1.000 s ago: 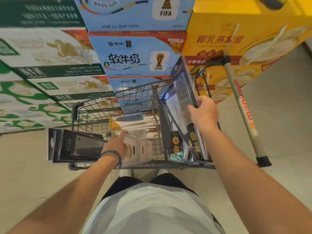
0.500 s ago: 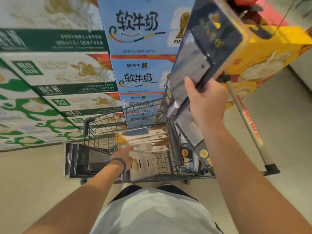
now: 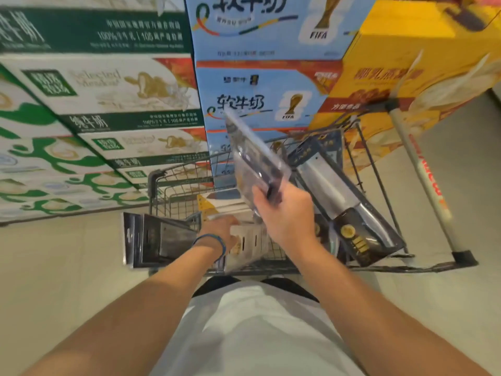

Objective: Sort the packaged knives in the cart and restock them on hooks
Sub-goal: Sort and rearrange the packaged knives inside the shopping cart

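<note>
left of the wire cart point(image 3: 179, 194) stand stacked green-and-white milk cartons point(image 3: 108, 104). a bundle of dark boxed knives point(image 3: 160, 240) juts out over the cart's left rim. in the cart's left half, the left hand point(image 3: 219, 232), with a blue wristband point(image 3: 217, 241) on its wrist, rests on a pile of white knife packs point(image 3: 252, 242); its fingers are mostly hidden, so i cannot tell whether they grip. above the cart's middle, the right hand point(image 3: 287, 215) has its fingers curled round the lower end of a clear blister-packed knife point(image 3: 252, 161), which tilts up and away and is blurred. in the cart's right half, a dark blue packaged cleaver point(image 3: 339, 191) leans toward the wire side. at the cart's right, a white bar with red lettering point(image 3: 423, 180) slants upward. behind the cart rise blue cartons point(image 3: 257, 99) and yellow cartons point(image 3: 393, 63).
</note>
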Action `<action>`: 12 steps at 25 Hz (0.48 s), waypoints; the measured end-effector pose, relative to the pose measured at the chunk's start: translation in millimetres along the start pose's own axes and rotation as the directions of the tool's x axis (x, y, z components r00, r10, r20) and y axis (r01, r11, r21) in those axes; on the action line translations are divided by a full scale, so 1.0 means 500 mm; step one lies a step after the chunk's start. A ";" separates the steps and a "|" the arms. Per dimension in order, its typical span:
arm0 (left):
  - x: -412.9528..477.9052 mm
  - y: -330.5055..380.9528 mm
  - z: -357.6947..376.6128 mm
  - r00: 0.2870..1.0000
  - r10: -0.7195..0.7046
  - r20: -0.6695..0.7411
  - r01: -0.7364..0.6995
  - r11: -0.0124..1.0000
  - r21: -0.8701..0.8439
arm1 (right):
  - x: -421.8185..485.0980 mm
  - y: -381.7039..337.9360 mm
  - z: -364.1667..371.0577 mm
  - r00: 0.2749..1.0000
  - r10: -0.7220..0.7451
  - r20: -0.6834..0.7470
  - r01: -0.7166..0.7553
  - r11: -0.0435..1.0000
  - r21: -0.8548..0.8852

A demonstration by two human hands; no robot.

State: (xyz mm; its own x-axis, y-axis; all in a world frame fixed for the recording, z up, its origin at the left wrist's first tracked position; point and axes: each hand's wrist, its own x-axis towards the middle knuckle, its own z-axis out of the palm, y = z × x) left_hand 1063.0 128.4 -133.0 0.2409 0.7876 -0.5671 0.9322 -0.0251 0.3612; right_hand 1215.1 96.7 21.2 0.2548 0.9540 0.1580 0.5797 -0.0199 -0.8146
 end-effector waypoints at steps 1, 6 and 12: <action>0.002 0.004 0.000 1.000 0.002 -0.004 -0.002 1.000 0.006 | -0.022 0.035 0.029 0.994 0.102 0.041 -0.101 0.994 -0.036; 0.005 0.012 -0.005 0.999 -0.049 0.014 0.049 0.999 -0.017 | -0.128 0.218 0.105 0.827 0.347 0.442 -0.141 0.889 -0.436; 0.013 0.053 0.012 0.997 -0.075 0.032 0.077 0.993 -0.084 | -0.176 0.258 0.168 0.718 0.425 0.550 -0.358 0.904 -0.232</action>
State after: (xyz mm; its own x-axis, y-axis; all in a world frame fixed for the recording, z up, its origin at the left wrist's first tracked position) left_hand 1090.9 129.2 -131.4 0.1794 0.7672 -0.6158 0.9219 0.0874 0.3775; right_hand 1202.5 35.4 -144.8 0.0038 0.8415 -0.5402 0.6130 -0.4288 -0.6636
